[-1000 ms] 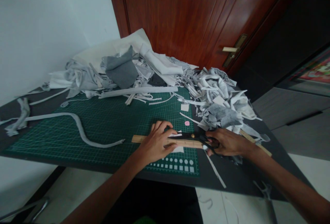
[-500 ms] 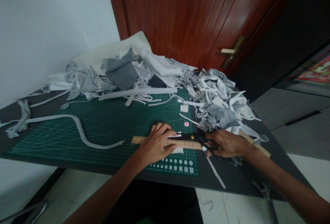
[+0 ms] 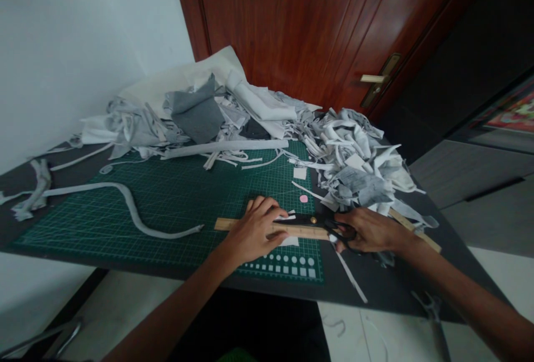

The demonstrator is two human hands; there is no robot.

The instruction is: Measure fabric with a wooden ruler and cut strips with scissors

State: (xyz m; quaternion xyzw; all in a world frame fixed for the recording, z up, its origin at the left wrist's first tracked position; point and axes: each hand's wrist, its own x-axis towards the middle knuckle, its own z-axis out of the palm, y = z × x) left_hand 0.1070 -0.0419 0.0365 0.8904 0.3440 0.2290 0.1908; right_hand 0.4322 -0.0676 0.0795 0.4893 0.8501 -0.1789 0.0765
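Observation:
My left hand (image 3: 255, 233) presses down on a wooden ruler (image 3: 308, 232), its thumb and bent fingers set on either side. Under the ruler lies a small piece of white cloth (image 3: 291, 241), mostly covered. My right hand (image 3: 369, 229) grips black scissors (image 3: 314, 221) by the handles. Their blades lie along the ruler's far edge and reach toward my left fingers. The blade tips are hidden by my left hand. A narrow white sliver (image 3: 287, 217) sticks up beside the blades. All of this rests on a green cutting mat (image 3: 175, 201) at its right end.
Grey and white fabric scraps (image 3: 354, 167) are heaped along the back and right. A long pale strip (image 3: 133, 212) curves across the mat. A pink disc (image 3: 303, 198) and a white square (image 3: 299, 173) lie beyond the scissors. Another wooden ruler (image 3: 417, 232) lies by my right wrist.
The view has shifted slightly. The white sliver by the blades shows a little more and looks parted. Both hands keep nearly the same places.

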